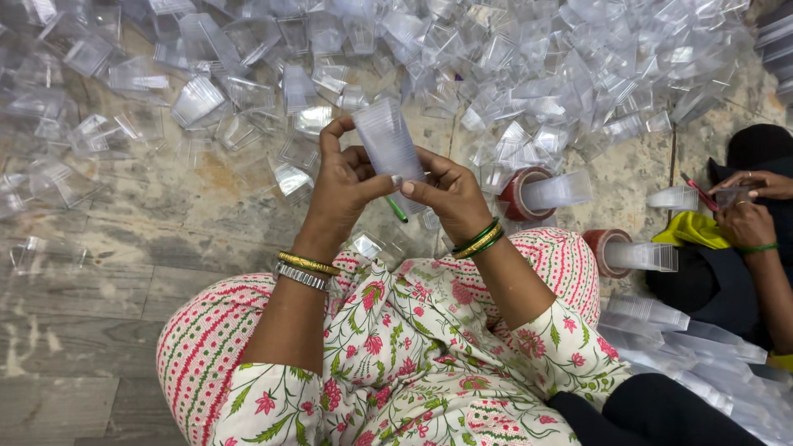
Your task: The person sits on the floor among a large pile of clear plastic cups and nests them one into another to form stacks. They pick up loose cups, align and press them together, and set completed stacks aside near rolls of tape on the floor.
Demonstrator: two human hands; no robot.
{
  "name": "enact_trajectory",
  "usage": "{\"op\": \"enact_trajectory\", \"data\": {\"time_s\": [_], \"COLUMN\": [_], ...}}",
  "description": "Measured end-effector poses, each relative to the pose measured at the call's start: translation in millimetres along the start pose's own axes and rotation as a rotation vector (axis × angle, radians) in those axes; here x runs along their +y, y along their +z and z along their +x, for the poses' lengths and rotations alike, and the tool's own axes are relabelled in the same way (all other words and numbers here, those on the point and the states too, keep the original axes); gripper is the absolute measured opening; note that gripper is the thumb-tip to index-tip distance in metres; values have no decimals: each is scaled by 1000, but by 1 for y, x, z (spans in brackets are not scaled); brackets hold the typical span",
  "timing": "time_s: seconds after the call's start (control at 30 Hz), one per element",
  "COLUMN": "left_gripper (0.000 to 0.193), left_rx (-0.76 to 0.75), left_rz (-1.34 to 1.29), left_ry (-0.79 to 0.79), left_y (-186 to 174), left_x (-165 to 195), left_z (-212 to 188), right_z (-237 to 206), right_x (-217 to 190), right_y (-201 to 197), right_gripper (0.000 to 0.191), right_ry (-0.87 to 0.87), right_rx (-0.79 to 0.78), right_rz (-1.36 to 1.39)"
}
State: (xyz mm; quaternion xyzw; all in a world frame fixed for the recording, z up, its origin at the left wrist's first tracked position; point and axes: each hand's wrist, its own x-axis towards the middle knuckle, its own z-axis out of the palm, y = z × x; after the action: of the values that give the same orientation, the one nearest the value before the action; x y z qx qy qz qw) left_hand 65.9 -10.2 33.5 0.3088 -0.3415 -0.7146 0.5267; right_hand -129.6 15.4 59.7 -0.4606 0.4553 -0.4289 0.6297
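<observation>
A stack of clear plastic cups [388, 142] is held up between both hands above the lap, tilted with its upper end leaning to the left; the left hand [343, 186] is closed around its lower left side, with the thumb raised against the stack, and the right hand [446, 192] is closed on its lower right end, fingertips pressed to the plastic. Just below the hands a thin green stick [396, 210] is seen, partly hidden by the fingers. The floor [124, 272] ahead is covered by a dense heap of loose clear cups [496, 58], thinning out toward the left, where single cups lie well apart. To the right of the hands two red tape rolls [520, 194] are stood on edge, each with a stack of cups laid through or against it. Further stacks in clear bags [686, 347] are laid beside the right knee. At the right edge another person's hands [747, 206] are seen with a red pen-like thing, near a yellow cloth [690, 231]
</observation>
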Motion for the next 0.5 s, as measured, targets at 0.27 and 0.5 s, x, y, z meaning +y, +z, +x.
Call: {"op": "enact_trajectory", "data": {"time_s": [0.27,0.5], "left_gripper": [96,94], "left_rx": [56,114], "left_rz": [-36,-119], "left_ry": [16,53], "left_y": [3,1], "left_x": [21,32], "left_z": [1,1], "right_z": [10,17], "right_x": [-11,-5], "right_y": [8,11], "right_gripper": [65,56], "right_ry": [46,62], "right_rx": [-64,6], "right_rz": [126,30]}}
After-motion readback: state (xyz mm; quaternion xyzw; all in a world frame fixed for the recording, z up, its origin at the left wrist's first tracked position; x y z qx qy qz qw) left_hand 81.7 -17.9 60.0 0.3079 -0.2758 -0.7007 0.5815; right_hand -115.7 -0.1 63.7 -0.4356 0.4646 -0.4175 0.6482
